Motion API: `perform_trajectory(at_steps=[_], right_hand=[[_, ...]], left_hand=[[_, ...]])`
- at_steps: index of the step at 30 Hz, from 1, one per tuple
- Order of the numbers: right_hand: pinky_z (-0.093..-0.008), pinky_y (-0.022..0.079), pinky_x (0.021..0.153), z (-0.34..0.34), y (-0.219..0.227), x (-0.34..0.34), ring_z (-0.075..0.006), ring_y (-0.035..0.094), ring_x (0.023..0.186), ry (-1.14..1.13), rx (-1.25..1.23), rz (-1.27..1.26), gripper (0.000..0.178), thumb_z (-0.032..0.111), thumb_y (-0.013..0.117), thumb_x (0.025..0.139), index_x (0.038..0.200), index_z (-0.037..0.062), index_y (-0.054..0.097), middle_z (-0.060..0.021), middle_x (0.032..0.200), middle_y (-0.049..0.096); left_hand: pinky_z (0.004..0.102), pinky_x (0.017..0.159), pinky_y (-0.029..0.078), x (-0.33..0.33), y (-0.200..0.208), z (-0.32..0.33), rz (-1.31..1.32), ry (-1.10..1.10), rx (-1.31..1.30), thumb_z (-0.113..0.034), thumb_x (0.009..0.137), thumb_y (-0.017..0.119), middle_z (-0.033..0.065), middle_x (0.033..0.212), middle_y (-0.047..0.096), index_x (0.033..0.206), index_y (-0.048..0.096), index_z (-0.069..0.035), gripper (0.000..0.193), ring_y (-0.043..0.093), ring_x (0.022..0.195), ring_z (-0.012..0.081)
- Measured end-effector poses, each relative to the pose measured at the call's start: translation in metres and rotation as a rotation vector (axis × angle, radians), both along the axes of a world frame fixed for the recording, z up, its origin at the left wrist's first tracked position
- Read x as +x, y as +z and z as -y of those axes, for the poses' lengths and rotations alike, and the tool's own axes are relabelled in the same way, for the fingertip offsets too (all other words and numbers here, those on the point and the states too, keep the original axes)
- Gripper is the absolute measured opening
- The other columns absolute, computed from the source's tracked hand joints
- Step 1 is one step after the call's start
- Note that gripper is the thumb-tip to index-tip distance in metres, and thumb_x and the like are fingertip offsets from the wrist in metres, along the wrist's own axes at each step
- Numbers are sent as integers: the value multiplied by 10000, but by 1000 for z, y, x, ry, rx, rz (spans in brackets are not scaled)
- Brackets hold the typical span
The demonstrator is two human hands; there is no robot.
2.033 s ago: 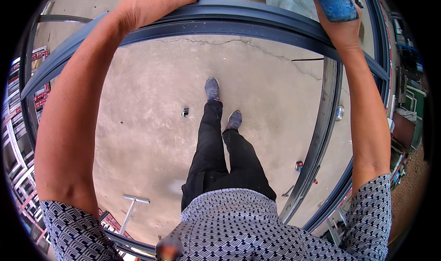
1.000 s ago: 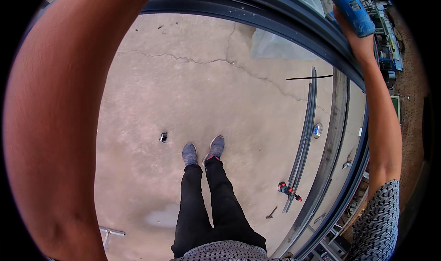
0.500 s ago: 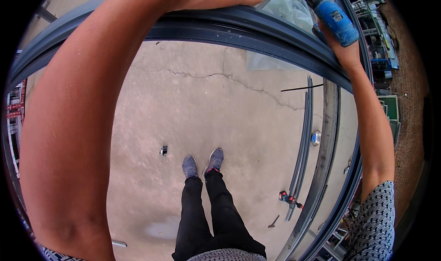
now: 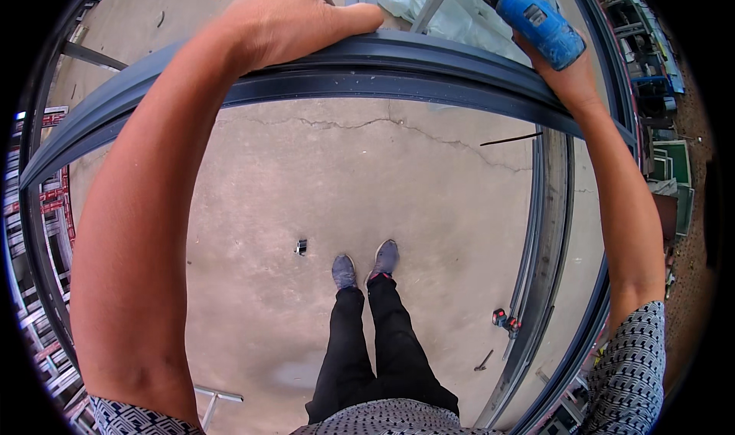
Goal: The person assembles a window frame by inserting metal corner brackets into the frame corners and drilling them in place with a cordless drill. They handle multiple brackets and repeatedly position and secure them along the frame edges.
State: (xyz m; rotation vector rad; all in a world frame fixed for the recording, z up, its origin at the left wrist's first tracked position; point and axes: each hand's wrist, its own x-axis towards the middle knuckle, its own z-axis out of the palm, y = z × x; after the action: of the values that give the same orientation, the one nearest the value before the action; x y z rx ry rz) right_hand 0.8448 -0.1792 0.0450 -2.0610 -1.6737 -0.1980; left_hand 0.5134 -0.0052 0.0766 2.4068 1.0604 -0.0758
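Note:
A dark grey metal frame bar (image 4: pixel 429 83) arches across the upper part of the view, in front of me. On its top, left of the middle, my left hand (image 4: pixel 283 23) is closed over the bar, the thumb stretched right along the far edge and the other fingers partly hidden. A small grey piece (image 4: pixel 363 0) shows just beyond the thumb. At the right end of the bar, my right hand (image 4: pixel 570 75) grips a blue cordless drill (image 4: pixel 540 27) by its handle. The drill's black chuck points up and left, away from me; its tip is cut off by the picture's edge.
Clear plastic sheeting (image 4: pixel 467 17) lies beyond the bar. Long metal profiles (image 4: pixel 547 236) run along the floor at right, near a second power tool (image 4: pixel 505 322). A small dark metal part (image 4: pixel 301 247) lies by my shoes. Stacked profiles (image 4: pixel 50 282) stand at left.
My left hand has slid left along the bar and shows more fully. The drill is slightly further left. My view has shifted, so the floor items sit further right.

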Motion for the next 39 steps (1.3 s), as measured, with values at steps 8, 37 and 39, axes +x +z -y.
perform_trajectory(at_steps=[8,37,39], right_hand=[[-334,551,945,-2,6,-5,-219,747,1014,121,28,21,543,113,847,824,1331,27,676,-157,1099,770],[-461,539,726,-11,16,-27,-335,696,833,143,45,-91,309,137,778,754,1037,144,653,-93,794,662],[-455,539,729,-4,19,-24,-333,694,833,129,44,-87,313,140,778,753,1042,143,658,-92,800,664]], left_hand=[[377,795,561,1,3,-8,-46,33,40,-662,803,533,206,922,766,1077,809,-6,763,727,830,305],[436,815,532,14,31,4,-101,97,-26,-454,868,602,243,879,714,1130,743,-24,523,709,852,390],[455,839,540,16,27,3,-130,74,-18,-466,875,604,252,922,736,1166,744,-39,536,723,920,408]])
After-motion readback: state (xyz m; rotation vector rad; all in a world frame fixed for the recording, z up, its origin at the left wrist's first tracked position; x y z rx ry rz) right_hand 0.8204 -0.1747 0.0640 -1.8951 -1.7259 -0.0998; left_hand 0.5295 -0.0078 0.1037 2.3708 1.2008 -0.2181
